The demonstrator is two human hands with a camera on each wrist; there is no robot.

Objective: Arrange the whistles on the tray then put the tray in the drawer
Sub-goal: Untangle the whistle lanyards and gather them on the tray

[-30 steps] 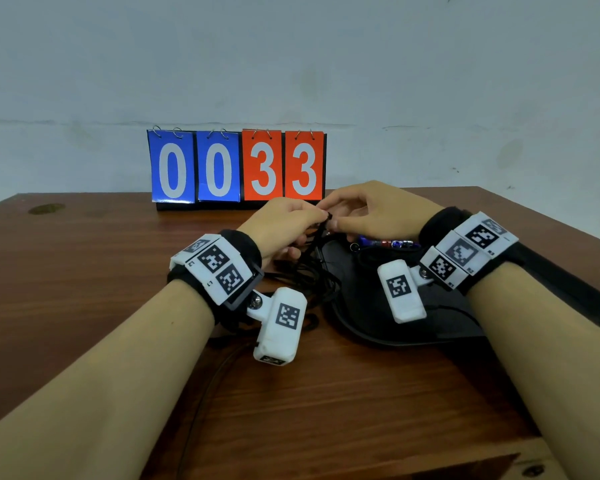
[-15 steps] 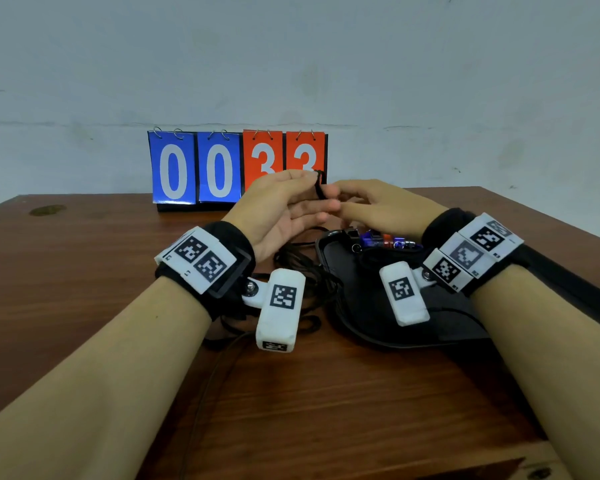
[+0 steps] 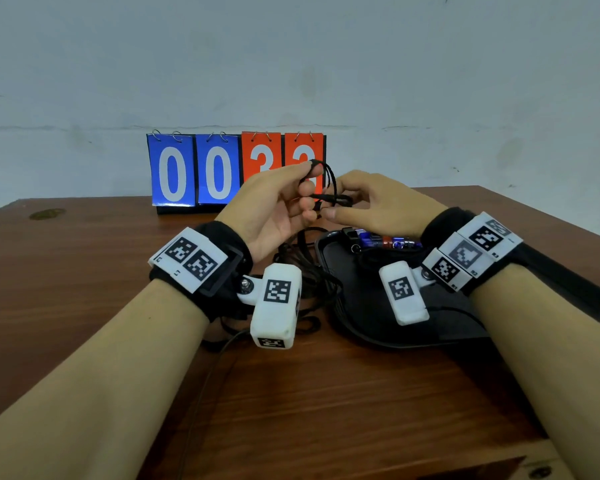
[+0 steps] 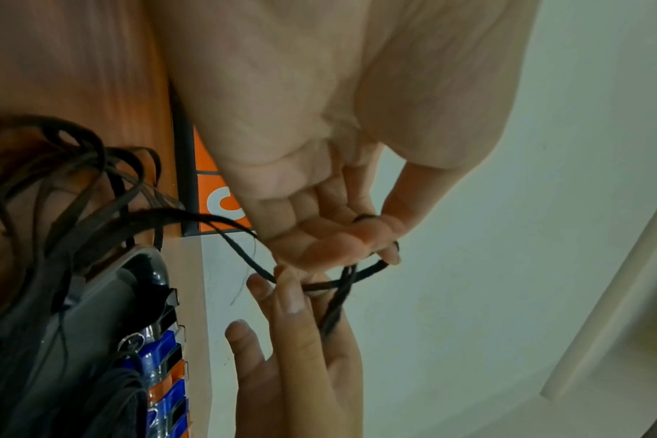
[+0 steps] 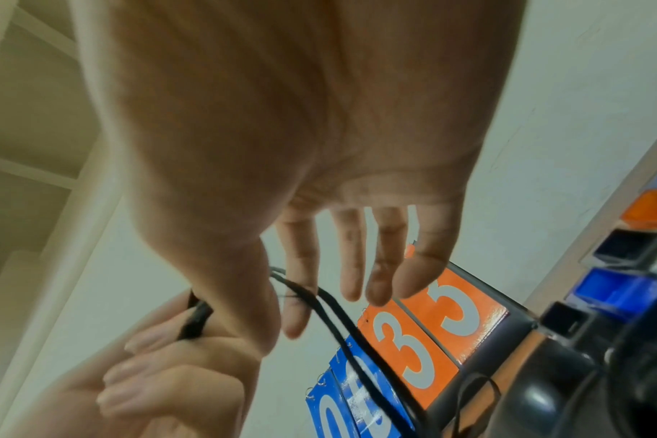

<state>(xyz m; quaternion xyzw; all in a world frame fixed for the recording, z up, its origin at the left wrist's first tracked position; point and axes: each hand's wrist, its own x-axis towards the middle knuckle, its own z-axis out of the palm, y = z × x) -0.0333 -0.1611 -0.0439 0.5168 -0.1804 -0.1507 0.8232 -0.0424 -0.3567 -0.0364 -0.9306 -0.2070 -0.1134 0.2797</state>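
Observation:
Both hands are raised above the table in the head view, with a black whistle cord between them. The cord loops over the fingertips of my left hand, whose palm faces right. My right hand pinches the cord's bundled end. In the left wrist view the cord runs from the left fingertips down to a tangle of cords. A row of blue, orange and black whistles lies at the far edge of the black tray. The whistle on this cord is hidden.
A flip scoreboard reading 0033 stands at the table's back edge, just behind the hands. More black cords lie heaped between the tray and my left wrist. The wooden table reaches out to the left.
Both hands have lifted from just above the tray to scoreboard height. My left hand has turned palm inward and the cord is now wound over its fingertips.

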